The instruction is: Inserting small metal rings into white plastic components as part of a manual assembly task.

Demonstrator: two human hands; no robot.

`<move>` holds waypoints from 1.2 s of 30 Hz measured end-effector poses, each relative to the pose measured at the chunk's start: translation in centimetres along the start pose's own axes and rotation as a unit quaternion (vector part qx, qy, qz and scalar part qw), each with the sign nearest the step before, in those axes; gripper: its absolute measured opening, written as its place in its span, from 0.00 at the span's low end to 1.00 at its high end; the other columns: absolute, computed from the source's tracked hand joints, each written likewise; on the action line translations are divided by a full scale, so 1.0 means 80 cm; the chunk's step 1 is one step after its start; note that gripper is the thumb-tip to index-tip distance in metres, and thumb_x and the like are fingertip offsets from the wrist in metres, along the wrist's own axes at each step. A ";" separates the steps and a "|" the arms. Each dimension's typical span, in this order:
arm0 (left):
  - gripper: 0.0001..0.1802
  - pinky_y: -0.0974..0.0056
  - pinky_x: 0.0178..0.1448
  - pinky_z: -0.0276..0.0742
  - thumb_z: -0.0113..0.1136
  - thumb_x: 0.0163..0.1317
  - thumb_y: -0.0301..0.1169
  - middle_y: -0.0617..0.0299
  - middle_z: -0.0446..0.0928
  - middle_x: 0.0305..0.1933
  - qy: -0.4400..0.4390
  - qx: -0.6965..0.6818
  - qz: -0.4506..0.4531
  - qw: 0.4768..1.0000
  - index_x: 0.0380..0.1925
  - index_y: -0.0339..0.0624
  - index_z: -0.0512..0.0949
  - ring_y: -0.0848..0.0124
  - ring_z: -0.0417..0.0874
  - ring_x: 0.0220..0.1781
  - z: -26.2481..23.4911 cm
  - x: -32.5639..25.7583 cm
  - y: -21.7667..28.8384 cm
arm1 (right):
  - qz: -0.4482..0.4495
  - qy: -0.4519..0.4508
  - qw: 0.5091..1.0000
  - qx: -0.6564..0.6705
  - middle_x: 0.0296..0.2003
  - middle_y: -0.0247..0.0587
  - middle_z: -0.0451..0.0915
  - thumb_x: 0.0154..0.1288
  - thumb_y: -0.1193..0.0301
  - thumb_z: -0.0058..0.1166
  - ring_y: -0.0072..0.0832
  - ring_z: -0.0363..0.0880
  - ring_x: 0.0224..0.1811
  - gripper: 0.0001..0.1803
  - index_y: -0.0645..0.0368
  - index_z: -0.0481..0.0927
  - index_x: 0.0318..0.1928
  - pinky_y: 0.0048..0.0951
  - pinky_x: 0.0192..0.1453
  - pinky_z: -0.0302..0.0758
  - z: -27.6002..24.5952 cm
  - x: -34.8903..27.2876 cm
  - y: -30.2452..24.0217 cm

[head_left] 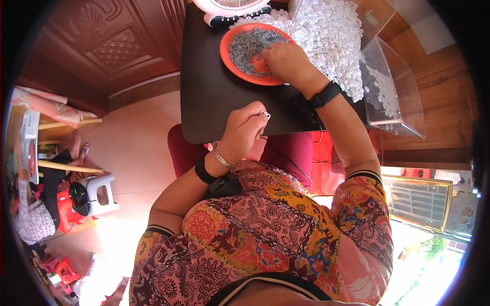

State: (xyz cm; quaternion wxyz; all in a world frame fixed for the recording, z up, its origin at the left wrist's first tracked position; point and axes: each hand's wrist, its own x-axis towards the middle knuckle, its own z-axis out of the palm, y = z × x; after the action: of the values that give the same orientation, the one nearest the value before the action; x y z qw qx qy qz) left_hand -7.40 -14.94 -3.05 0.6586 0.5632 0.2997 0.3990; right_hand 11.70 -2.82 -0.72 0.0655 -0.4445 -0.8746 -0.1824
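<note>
Overhead view of a seated person at a small dark table (214, 97). The left hand (244, 130), fingers curled, pinches a small white ring (266, 115) at its fingertips, over the table's near edge. The right hand (287, 62), at one o'clock from the left, rests with fingers bent down into an orange bowl (227, 57) of small grey parts (250, 45); whether it grips any cannot be told. A heap of white rings (326, 35) lies just beside the bowl at two o'clock, against a clear plastic box (395, 97). A white fan base (229, 10) stands at twelve o'clock. Room: carved wooden door (112, 46) at ten o'clock, pale tiled floor (138, 137), a grey stool (102, 191) at eight o'clock.
</note>
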 end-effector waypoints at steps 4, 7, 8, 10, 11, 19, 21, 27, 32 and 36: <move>0.09 0.73 0.23 0.56 0.44 0.61 0.30 0.66 0.66 0.17 0.002 -0.017 -0.010 1.000 0.24 0.37 0.68 0.80 0.64 0.18 0.000 0.000 -0.001 | 0.047 -0.017 0.999 0.017 0.29 0.41 0.80 0.56 0.67 0.50 0.39 0.80 0.34 0.08 0.54 0.81 0.32 0.37 0.36 0.77 0.004 0.004 0.008; 0.09 0.73 0.23 0.56 0.44 0.61 0.29 0.66 0.66 0.18 0.003 -0.029 -0.013 0.999 0.24 0.37 0.68 0.80 0.64 0.19 -0.002 -0.001 -0.003 | 0.076 -0.034 0.992 0.092 0.29 0.41 0.80 0.56 0.66 0.50 0.40 0.80 0.35 0.08 0.53 0.80 0.32 0.38 0.37 0.76 -0.005 -0.001 0.016; 0.09 0.73 0.23 0.57 0.44 0.61 0.29 0.66 0.66 0.18 0.003 -0.034 -0.013 0.999 0.24 0.37 0.68 0.80 0.64 0.19 -0.002 -0.001 -0.004 | 0.064 -0.018 0.992 0.103 0.29 0.40 0.80 0.55 0.66 0.51 0.40 0.80 0.35 0.07 0.52 0.81 0.32 0.38 0.37 0.76 -0.007 -0.003 0.017; 0.09 0.73 0.23 0.57 0.44 0.61 0.29 0.66 0.66 0.18 0.003 -0.028 -0.018 0.999 0.24 0.37 0.68 0.80 0.65 0.19 -0.001 -0.001 -0.001 | 0.053 -0.002 0.992 0.116 0.30 0.40 0.80 0.55 0.67 0.51 0.39 0.80 0.35 0.07 0.52 0.81 0.31 0.39 0.38 0.76 -0.014 -0.005 0.014; 0.09 0.73 0.24 0.57 0.44 0.61 0.29 0.66 0.66 0.18 0.003 -0.023 -0.022 0.999 0.24 0.37 0.68 0.80 0.65 0.19 -0.001 -0.001 0.000 | 0.032 -0.004 0.993 0.115 0.30 0.40 0.80 0.54 0.67 0.51 0.39 0.80 0.35 0.07 0.52 0.81 0.30 0.38 0.38 0.76 -0.020 -0.004 0.009; 0.09 0.73 0.24 0.58 0.45 0.61 0.29 0.66 0.67 0.18 0.008 -0.018 -0.025 0.999 0.24 0.37 0.69 0.79 0.65 0.19 -0.001 0.000 -0.001 | 0.004 -0.045 0.996 0.080 0.30 0.40 0.81 0.53 0.69 0.50 0.40 0.80 0.35 0.07 0.52 0.82 0.28 0.39 0.39 0.76 -0.005 0.013 -0.007; 0.09 0.73 0.24 0.59 0.45 0.61 0.29 0.65 0.68 0.19 0.006 -0.017 -0.030 0.999 0.25 0.37 0.69 0.79 0.66 0.20 0.000 0.001 -0.001 | -0.018 -0.045 0.998 0.029 0.29 0.40 0.78 0.56 0.69 0.49 0.41 0.79 0.34 0.07 0.55 0.79 0.28 0.40 0.37 0.75 0.007 0.017 -0.003; 0.09 0.73 0.27 0.63 0.45 0.62 0.30 0.65 0.69 0.20 0.019 -0.026 -0.008 0.999 0.26 0.37 0.69 0.78 0.67 0.21 0.000 0.000 -0.001 | 0.114 0.006 0.963 0.243 0.25 0.47 0.78 0.52 0.72 0.50 0.44 0.77 0.26 0.06 0.62 0.77 0.29 0.38 0.32 0.74 -0.016 0.006 0.004; 0.10 0.74 0.24 0.60 0.48 0.61 0.30 0.67 0.67 0.18 0.034 -0.028 -0.002 0.999 0.23 0.38 0.69 0.81 0.64 0.19 0.005 0.006 0.001 | 0.197 0.013 0.851 0.487 0.24 0.31 0.76 0.58 0.75 0.54 0.15 0.73 0.26 0.06 0.64 0.77 0.35 0.19 0.30 0.70 -0.046 -0.023 0.009; 0.10 0.74 0.24 0.60 0.48 0.62 0.31 0.67 0.67 0.18 0.037 -0.015 -0.004 0.999 0.23 0.38 0.69 0.81 0.64 0.19 0.007 0.010 0.001 | 0.226 0.058 0.766 0.600 0.26 0.31 0.77 0.60 0.75 0.54 0.16 0.73 0.27 0.09 0.65 0.78 0.40 0.18 0.33 0.71 -0.055 -0.048 -0.004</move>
State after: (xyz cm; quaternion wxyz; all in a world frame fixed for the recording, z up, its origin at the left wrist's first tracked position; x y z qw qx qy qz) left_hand -6.57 -14.55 -2.80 0.6568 0.5371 0.3203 0.4214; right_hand 13.50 -7.57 2.24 0.4089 -0.4880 -0.6746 0.3735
